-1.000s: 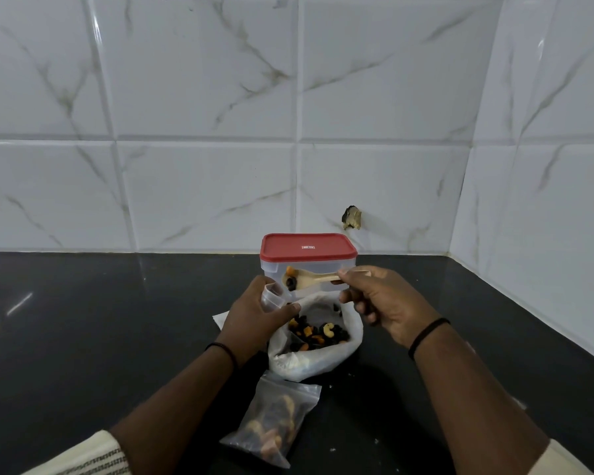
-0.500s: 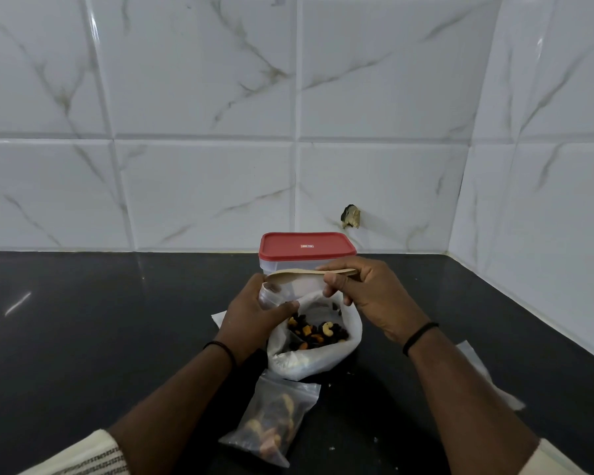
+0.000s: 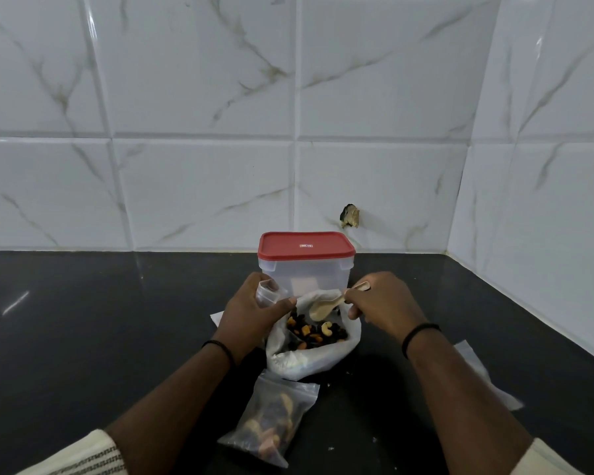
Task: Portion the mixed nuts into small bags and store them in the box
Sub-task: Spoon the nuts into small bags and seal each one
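Note:
A white bag of mixed nuts [image 3: 309, 361] sits open on the black counter, in front of a clear box with a red lid [image 3: 306, 250]. My left hand [image 3: 251, 317] grips a small clear bag [image 3: 267, 293] upright by the big bag's left edge. My right hand [image 3: 381, 303] pinches the handle of a wooden spoon [image 3: 324, 307], whose empty bowl points down just above the nuts [image 3: 314, 332]. A filled small zip bag [image 3: 271, 418] lies flat on the counter nearer to me.
The black counter [image 3: 100, 337] meets white marble tiles at the back and on the right. An empty clear bag [image 3: 477, 368] lies to the right, under my right forearm. A scrap of white plastic [image 3: 217, 317] shows behind my left hand.
The spoon carried nuts to the small bag, tipped over its mouth, and has now swung back down, empty, into the big bag. My left hand kept holding the small bag.

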Motion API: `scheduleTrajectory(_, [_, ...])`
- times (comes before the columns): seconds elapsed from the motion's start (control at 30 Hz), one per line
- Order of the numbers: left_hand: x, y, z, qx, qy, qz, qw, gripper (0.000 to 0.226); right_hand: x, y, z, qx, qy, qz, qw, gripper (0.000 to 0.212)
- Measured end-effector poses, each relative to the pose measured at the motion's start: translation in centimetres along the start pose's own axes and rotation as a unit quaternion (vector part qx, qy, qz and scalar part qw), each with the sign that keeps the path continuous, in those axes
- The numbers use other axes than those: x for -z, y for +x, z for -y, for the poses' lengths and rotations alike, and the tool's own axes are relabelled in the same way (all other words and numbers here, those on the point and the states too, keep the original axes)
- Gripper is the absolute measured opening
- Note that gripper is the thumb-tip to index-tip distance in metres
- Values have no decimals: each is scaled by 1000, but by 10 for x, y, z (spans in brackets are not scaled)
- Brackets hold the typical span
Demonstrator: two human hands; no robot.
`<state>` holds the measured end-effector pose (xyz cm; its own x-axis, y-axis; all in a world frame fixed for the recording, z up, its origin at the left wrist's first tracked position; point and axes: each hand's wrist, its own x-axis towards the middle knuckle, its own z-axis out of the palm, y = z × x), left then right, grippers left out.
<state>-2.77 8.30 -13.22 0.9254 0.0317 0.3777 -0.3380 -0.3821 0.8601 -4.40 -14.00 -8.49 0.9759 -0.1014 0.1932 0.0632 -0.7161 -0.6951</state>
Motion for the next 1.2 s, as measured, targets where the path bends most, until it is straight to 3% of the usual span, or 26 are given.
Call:
scheduleTrajectory(0.2, [2, 0, 3, 4, -20, 13, 1000, 37, -8, -8, 7, -53, 150, 67, 985, 18])
scheduleTrajectory(0.37, [2, 0, 1, 1, -17, 12, 1000, 30, 0, -13, 9, -109, 187, 98, 971, 17])
scheduleTrajectory(0.57, [3, 1, 1, 8, -37, 18, 999, 41, -5, -7, 6, -65, 107, 70, 990, 15])
scheduleTrajectory(0.8, [3, 0, 0, -1, -20, 12, 1000, 27, -17, -5, 5, -88, 148, 112, 979, 20])
scheduleTrajectory(1.2, [4, -1, 1, 5, -23, 14, 1000, 39, -11, -9, 10, -126, 183, 142, 965, 22])
